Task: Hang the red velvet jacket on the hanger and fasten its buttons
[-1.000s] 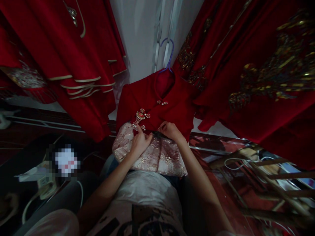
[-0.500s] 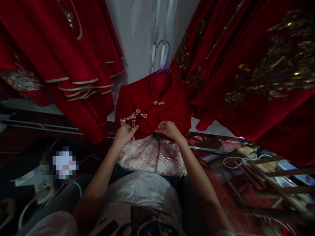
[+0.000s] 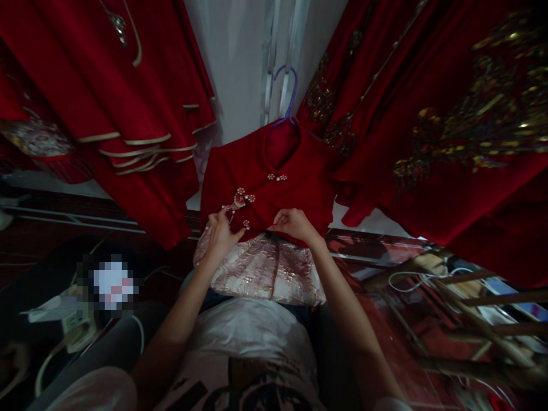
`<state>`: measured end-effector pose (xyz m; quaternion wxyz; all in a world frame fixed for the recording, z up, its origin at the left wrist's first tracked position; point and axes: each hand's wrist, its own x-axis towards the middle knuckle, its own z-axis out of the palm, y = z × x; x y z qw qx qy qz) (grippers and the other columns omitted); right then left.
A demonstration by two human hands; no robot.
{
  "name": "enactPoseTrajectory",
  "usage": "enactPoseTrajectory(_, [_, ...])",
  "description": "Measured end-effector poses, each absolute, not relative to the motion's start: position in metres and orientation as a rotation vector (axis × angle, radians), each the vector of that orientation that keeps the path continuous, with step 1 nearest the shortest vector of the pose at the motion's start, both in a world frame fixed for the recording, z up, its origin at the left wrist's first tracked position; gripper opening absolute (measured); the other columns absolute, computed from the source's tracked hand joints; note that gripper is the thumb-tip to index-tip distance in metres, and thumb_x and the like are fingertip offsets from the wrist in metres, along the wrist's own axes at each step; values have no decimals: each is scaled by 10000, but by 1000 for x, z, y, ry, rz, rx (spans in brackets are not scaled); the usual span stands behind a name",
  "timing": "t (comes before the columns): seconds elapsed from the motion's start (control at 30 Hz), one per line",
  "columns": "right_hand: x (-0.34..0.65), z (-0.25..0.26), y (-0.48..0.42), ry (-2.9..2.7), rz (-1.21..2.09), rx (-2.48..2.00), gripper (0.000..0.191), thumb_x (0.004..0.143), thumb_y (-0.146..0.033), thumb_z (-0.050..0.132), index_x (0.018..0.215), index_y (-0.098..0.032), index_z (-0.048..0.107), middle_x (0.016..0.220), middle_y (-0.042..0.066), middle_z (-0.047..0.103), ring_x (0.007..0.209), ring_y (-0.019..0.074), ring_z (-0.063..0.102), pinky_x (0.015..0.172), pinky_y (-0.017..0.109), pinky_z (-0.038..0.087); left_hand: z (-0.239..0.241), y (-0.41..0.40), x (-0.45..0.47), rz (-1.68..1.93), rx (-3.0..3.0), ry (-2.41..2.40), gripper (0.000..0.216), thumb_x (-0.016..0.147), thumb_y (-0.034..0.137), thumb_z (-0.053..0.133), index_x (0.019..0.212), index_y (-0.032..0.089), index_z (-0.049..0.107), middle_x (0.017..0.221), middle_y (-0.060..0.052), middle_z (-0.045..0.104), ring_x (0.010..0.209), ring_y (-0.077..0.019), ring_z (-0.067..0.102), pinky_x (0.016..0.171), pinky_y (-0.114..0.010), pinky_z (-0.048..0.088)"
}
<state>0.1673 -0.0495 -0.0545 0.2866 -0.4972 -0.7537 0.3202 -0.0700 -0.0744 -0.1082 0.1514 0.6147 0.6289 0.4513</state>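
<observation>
Pale-trimmed red garments [image 3: 166,108] are hanging left, a gold-sequined red garment [image 3: 462,200] right. White cable [image 3: 405,273] is looping near a wooden frame [image 3: 500,298]. Probably a power strip [image 3: 79,332] sitting lower left; dim there.

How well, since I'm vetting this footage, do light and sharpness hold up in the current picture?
Head view: dim overall, darkest at lower left, yet the left hand and right hand read clearly against the red top; head view: small glints on the gold sequins and pale brocade; head view: apparent wide-angle stretching towards the edges; head view: a pixelated patch hides what lies beneath.
</observation>
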Motion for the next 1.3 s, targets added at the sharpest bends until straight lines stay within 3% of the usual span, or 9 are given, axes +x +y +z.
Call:
enactPoseTrajectory(0.07, [165, -53, -51, -2006, 876, -1336, 201, 628, -301, 784, 694, -163, 653, 677, 30, 699, 637, 142, 659, 585, 221, 492, -109, -77, -64, 1271, 1843, 1860, 844, 596, 330, 803, 1324, 149, 415, 1142, -139, 478, 1088, -301, 557, 927, -428, 468])
enactPoseTrajectory(0.13, [161, -51, -54, -1992, 911, -1337, 236, 620, -347, 791, 694, -163, 662, 682, 38, 706, 637, 147, 664, 578, 226, 495, -109, -76, -57, 1225, 1870, 1874, 872, 628, 365, 783, 1350, 118, 361, 1026, -120, 551, 1001, -295, 592, 877, -413, 475])
enactPoseTrajectory(0.27, [153, -47, -59, -1942, 1163, -1249, 295, 616, -405, 791, 721, -160, 664, 689, 39, 716, 608, 137, 662, 554, 220, 498, -106, -73, -46, 1089, 1848, 1911, 676, 745, 347, 680, 1297, 107, 372, 830, -64, 654, 735, -238, 640, 687, -328, 466])
enactPoseTrajectory(0.37, [148, -45, -61, -1888, 1271, -1197, 321, 595, -400, 806, 726, -150, 654, 672, 39, 710, 581, 125, 649, 535, 210, 490, -102, -74, -45, 1051, 1869, 1926, 590, 775, 288, 637, 1283, 118, 388, 825, -57, 695, 720, -229, 654, 639, -303, 437])
enactPoseTrajectory(0.53, [145, -48, -60, -1860, 1211, -1194, 326, 596, -406, 804, 714, -143, 653, 685, 45, 710, 595, 119, 650, 549, 206, 489, -105, -78, -45, 1094, 1906, 1885, 858, 717, 261, 689, 1424, 116, 226, 834, -44, 710, 694, -217, 656, 601, -288, 421])
enactPoseTrajectory(0.6, [145, -49, -59, -1863, 1182, -1203, 328, 592, -408, 806, 711, -142, 655, 682, 43, 708, 596, 120, 650, 551, 207, 489, -108, -78, -44, 1156, 1898, 1858, 873, 712, 242, 691, 1435, 124, 215, 825, -41, 706, 695, -205, 656, 605, -279, 428])
enactPoseTrajectory(0.8, [145, -51, -58, -1883, 1102, -1225, 342, 604, -422, 802, 736, -142, 654, 697, 55, 713, 627, 135, 668, 572, 217, 503, -117, -78, -43, 1437, 1640, 1623, 634, 723, 217, 663, 1286, 171, 376, 777, 1, 664, 646, -137, 640, 621, -237, 471])
enactPoseTrajectory(0.97, [142, -55, -57, -1912, 1050, -1235, 354, 604, -438, 799, 734, -141, 658, 707, 61, 715, 639, 139, 667, 569, 214, 495, -129, -82, -50, 1449, 1550, 1380, 180, 787, 313, 616, 894, 169, 629, 845, -48, 690, 737, -141, 648, 668, -251, 509])
enactPoseTrajectory(1.3, [133, -59, -58, -1914, 945, -1228, 319, 642, -426, 781, 726, -146, 654, 733, 61, 722, 657, 132, 671, 594, 205, 495, -132, -82, -55, 1460, 1266, 1154, 421, 728, 478, 696, 960, 127, 674, 981, -101, 721, 820, -170, 688, 824, -342, 560])
